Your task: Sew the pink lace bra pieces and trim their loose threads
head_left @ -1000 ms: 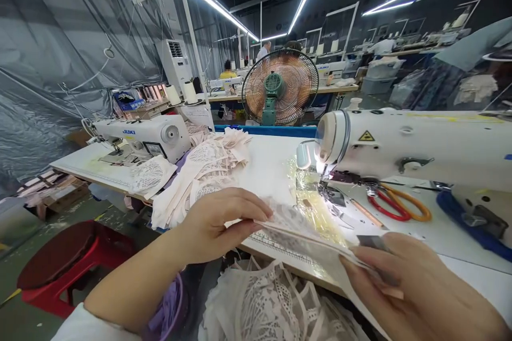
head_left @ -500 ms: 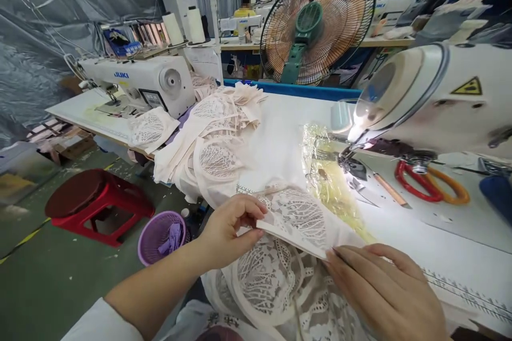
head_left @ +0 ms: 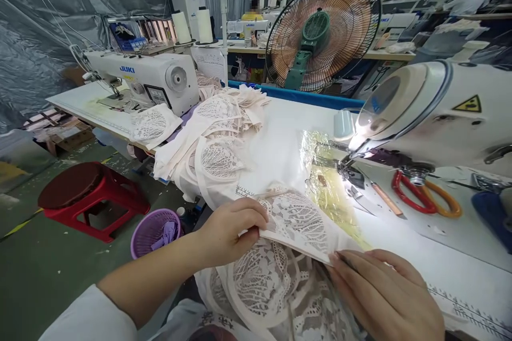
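A cream lace bra cup piece (head_left: 298, 216) is stretched between my two hands over the table's front edge. My left hand (head_left: 236, 229) pinches its left end between thumb and fingers. At the right end, the fingers of my right hand (head_left: 384, 290) close on the folded edge; something thin and dark shows between them, too little to name. More lace bra pieces (head_left: 260, 282) hang below, over my lap. Behind and to the right stands the lit sewing machine (head_left: 432, 112), its needle area above yellowish clear film (head_left: 330, 192).
A pile of lace pieces (head_left: 218, 157) lies on the left of the table. Red and orange scissors (head_left: 416, 197) and a wooden-handled tool (head_left: 386, 200) lie under the machine. A fan (head_left: 320, 32) stands behind. Left are another machine (head_left: 140, 77), a red stool (head_left: 94, 200) and a purple basket (head_left: 154, 232).
The camera view has shifted slightly. My left fingers have closed more tightly on the bra piece's edge. Both hands keep hold of the piece in nearly the same place.
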### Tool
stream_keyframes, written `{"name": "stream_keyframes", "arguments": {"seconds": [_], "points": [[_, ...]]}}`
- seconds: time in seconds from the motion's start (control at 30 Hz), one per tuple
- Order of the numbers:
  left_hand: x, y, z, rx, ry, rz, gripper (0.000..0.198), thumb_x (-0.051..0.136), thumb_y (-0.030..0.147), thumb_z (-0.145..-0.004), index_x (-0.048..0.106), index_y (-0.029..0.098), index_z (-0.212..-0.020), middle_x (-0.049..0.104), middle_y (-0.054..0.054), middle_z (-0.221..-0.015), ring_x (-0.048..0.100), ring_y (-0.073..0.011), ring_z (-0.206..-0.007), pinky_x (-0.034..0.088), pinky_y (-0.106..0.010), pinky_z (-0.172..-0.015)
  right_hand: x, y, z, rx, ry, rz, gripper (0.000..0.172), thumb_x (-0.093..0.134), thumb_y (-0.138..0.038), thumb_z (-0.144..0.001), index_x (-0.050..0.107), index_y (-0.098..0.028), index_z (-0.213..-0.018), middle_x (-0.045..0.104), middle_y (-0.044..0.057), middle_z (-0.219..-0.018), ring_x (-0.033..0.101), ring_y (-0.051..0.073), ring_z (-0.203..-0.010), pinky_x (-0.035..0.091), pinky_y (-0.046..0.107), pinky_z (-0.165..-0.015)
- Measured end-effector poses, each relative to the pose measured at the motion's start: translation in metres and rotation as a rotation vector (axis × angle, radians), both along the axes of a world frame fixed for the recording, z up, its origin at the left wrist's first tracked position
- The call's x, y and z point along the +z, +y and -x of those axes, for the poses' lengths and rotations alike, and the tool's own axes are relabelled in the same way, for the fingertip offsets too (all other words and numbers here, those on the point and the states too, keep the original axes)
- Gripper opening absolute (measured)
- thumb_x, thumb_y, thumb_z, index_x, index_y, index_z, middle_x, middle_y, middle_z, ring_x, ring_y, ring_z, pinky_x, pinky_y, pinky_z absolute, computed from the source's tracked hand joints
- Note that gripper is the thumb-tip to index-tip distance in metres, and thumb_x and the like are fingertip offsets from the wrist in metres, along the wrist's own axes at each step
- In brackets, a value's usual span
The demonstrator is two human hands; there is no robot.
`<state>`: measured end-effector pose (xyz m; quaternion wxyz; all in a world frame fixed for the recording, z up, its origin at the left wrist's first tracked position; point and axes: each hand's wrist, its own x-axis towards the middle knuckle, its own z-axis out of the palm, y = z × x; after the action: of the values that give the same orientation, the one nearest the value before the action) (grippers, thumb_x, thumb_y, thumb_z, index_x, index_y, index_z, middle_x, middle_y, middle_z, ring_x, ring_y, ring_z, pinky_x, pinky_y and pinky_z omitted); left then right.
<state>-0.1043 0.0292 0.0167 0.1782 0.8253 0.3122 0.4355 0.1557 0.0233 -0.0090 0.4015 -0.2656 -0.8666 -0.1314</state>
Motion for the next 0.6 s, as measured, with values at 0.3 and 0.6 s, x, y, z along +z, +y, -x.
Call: {"name": "stream_keyframes", "arguments": {"seconds": [0.3, 0.6], "points": [[-0.006, -0.001, 0.002, -0.093, -0.011, 0.111, 0.022, 0.047, 0.005, -0.081, 0.056, 0.016, -0.097, 0.064, -0.008, -0.083, 0.062, -0.0151, -0.077, 0.052, -0.025, -0.065, 0.003, 0.004, 0.000, -0.002, -0.017, -0.007, 0.015, 0.061, -0.001, -0.079, 0.061, -0.015, -0.082, 0.069, 0.006, -0.070, 0.064, 0.017, -0.063, 0.046, 0.036, -0.070], [0.002, 0.007, 0.003, -0.040, -0.045, 0.104, 0.025, 0.053, 0.007, -0.084, 0.062, 0.023, -0.100, 0.062, -0.003, -0.086, 0.063, -0.0107, -0.069, 0.052, -0.017, -0.054, 0.012, 0.011, 0.000, -0.010, 0.026, 0.101, 0.012, 0.056, -0.004, -0.080, 0.058, -0.014, -0.087, 0.065, 0.005, -0.071, 0.059, 0.015, -0.063, 0.046, 0.035, -0.068]]}}
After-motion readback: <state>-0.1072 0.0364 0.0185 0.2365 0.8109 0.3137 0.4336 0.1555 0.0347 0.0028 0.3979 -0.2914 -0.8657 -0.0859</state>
